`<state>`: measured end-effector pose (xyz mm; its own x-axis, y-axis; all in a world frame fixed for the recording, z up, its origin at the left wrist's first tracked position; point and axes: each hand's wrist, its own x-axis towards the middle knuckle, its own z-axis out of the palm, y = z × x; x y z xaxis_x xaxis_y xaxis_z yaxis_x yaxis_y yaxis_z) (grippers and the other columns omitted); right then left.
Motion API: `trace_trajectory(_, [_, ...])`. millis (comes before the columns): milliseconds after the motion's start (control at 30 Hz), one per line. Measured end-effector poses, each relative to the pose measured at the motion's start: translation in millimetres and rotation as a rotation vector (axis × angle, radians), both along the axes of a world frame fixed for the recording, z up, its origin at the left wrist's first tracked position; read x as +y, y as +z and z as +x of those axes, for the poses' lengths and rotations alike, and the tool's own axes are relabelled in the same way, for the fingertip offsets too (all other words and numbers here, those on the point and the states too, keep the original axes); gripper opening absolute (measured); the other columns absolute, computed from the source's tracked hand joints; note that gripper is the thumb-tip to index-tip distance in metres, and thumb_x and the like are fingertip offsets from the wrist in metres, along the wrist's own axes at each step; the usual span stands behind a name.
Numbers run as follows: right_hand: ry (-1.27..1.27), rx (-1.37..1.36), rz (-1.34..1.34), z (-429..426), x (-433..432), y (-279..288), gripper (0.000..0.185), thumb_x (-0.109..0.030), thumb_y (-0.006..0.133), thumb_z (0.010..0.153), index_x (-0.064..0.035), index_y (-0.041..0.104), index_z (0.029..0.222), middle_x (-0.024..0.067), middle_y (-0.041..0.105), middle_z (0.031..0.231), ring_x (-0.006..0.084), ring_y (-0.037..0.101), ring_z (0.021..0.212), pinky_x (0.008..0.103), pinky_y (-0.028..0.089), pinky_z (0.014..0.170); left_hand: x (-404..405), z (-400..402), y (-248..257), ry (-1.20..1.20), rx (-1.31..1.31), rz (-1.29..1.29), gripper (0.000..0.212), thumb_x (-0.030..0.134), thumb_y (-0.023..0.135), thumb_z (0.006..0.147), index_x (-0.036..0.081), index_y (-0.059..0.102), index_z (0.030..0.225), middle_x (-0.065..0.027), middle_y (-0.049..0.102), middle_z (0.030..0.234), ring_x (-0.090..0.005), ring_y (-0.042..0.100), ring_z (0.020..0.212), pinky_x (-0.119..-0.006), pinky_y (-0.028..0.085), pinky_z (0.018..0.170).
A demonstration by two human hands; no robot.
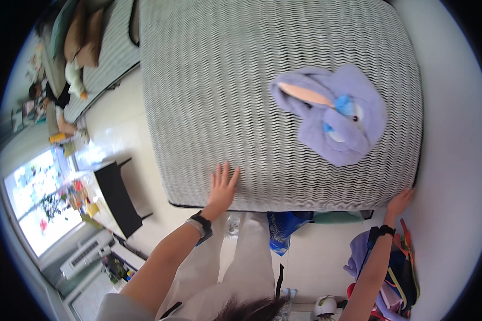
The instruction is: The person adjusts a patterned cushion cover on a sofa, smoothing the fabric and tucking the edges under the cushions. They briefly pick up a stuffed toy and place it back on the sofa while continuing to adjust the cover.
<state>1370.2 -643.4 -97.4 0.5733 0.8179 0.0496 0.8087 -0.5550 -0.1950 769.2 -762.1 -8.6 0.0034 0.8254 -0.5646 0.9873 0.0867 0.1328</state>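
Before me is a bed (209, 104) with a grey-and-white wavy striped cover and a dark edge. My left hand (221, 187) rests palm down on the cover near the bed's front edge, fingers spread, holding nothing. At the front right corner, beside the wall, my right hand (400, 203) touches the bed's edge; its fingers are partly hidden, so I cannot tell whether they grip it. A lavender plush animal (365, 124) with a long peach-lined ear, blue eyelids and white eyes lies on the right half, apart from both hands.
A white wall (446, 160) borders the bed's right side. Below the front edge hangs a blue bag (280, 230). Bags and a lavender cloth (358, 248) lie at lower right. Leftward stand a black-and-white table (116, 200) and a sofa with brown cushions (90, 40); another person (58, 96) sits there.
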Motion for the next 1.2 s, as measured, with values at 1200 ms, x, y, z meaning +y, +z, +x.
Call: trace_trajectory(1200, [0.209, 0.144, 0.033, -264, -25, 103, 0.076, -0.030, 0.066, 0.079, 0.0022, 0.030, 0.137, 0.0270, 0.033, 0.136, 0.0402, 0.031, 0.125, 0.0431, 0.027, 0.103, -171, -206, -36, 0.893, 0.082, 0.294, 0.086, -0.003, 0.065, 0.067, 0.013, 0.024, 0.141, -0.0240, 0.025, 0.137, -0.0410, 0.030, 0.125, -0.043, 0.030, 0.103])
